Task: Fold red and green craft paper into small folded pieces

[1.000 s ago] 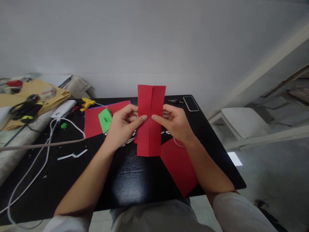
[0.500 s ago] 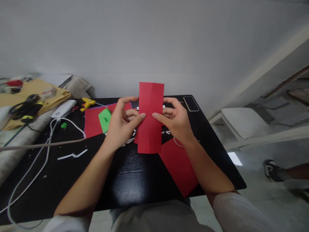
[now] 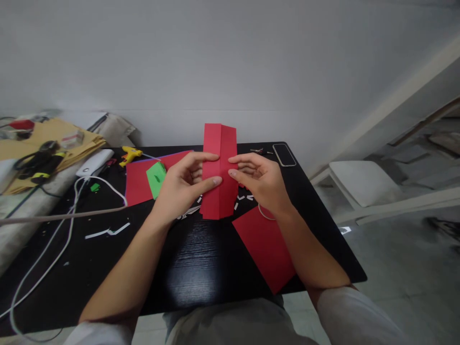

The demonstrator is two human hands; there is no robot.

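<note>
A red paper strip (image 3: pixel 225 196) with a lengthwise crease down its middle is held upright above the table, its two halves slightly angled. My left hand (image 3: pixel 179 184) grips the left edge, index finger and thumb lying on the front face near the crease. On the other edge, my right hand (image 3: pixel 265 182) has its index finger and thumb tips at the front. The remaining fingers of both hands are curled beside or behind the paper, partly hidden. Small white paper scraps (image 3: pixel 247 197) lie on the table behind the strip.
The black table (image 3: pixel 190 278) carries a red sheet (image 3: pixel 264 249), another red sheet (image 3: pixel 138 184) under green paper (image 3: pixel 155 179), a yellow glue gun (image 3: pixel 130 155), a phone (image 3: pixel 283 155) and a white cable (image 3: pixel 72 235). A white stool (image 3: pixel 362 182) stands at right.
The strip has shifted slightly left, and its crease is more marked. My index fingers have come from behind the paper to its front. A person's foot at the right has gone from view.
</note>
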